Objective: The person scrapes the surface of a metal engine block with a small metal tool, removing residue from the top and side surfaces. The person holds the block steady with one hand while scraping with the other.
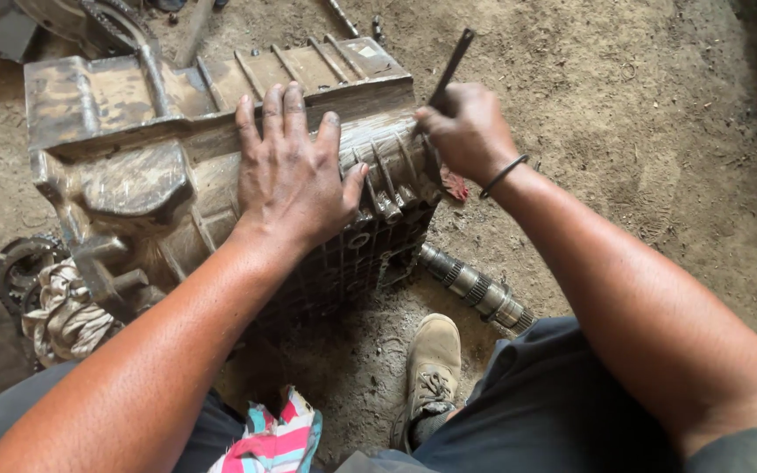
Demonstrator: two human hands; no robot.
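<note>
— Grip check: your right hand [466, 131] is clenched round a thin dark tool [450, 68], its tip at the casing's [133, 175] ribbed edge, centre frame.
— And the left?
— Your left hand [295, 175] lies flat and released on the casing, holding nothing. Lean on it to steady the casing; I'd work the tool in short strokes, clear of the shaft [477, 287].

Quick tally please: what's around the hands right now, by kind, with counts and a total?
Large grimy grey metal gearbox housing: 1
Thin dark metal rod tool, held in the right hand: 1
Splined steel shaft on the dirt: 1
Dirty knotted cloth rag: 1
Striped pink-and-teal cloth: 1
Total: 5
The left hand rests flat on the housing.
</note>
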